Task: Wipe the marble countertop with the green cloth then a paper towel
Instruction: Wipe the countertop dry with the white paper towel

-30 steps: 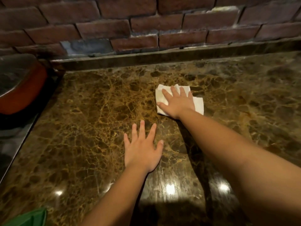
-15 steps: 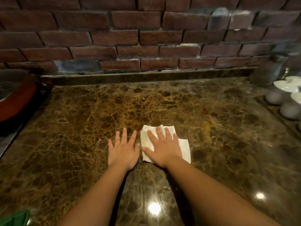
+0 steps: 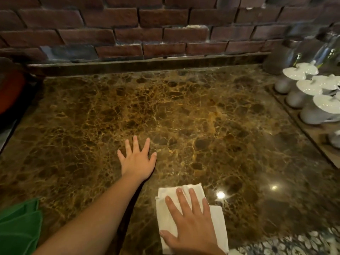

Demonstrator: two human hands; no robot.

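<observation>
The brown marble countertop (image 3: 184, 111) fills the view below a brick wall. My right hand (image 3: 189, 223) presses flat, fingers spread, on a folded white paper towel (image 3: 217, 221) near the counter's front edge. My left hand (image 3: 137, 161) rests flat on the bare marble, fingers apart, up and to the left of the towel, holding nothing. The green cloth (image 3: 18, 229) lies folded at the front left corner, away from both hands.
A wooden tray (image 3: 312, 137) with white cups (image 3: 296, 99) and saucers lines the right side, with glass jars (image 3: 312, 50) behind it. An orange-red pot (image 3: 9, 89) sits at the far left. A patterned fabric (image 3: 294, 243) shows at the bottom right.
My right hand has dragged the paper towel from the middle of the counter back toward the front edge. My left hand has stayed flat on the marble. The view has tilted and shifted right.
</observation>
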